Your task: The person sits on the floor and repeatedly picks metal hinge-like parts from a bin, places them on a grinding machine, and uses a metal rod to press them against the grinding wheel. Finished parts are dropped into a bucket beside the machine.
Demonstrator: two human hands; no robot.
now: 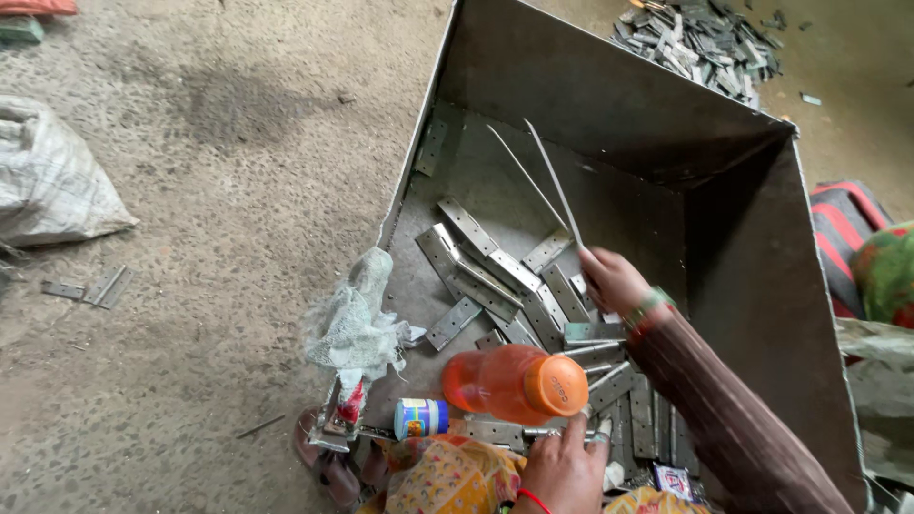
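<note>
My right hand is pinching the near end of a long thin metal rod over the middle of the metal bin. Looks light, stiff, slick. Left hand rests loosely curled on hinge plates at the near edge, beside an orange bottle.

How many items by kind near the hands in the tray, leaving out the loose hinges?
Orange bottle: 1
Small tin with blue and white label: 1
Thin metal rods, held in right hand: 2
White mesh rag on the edge of the metal tray: 1
Total: 5
Left hand rests by the bottle.
</note>
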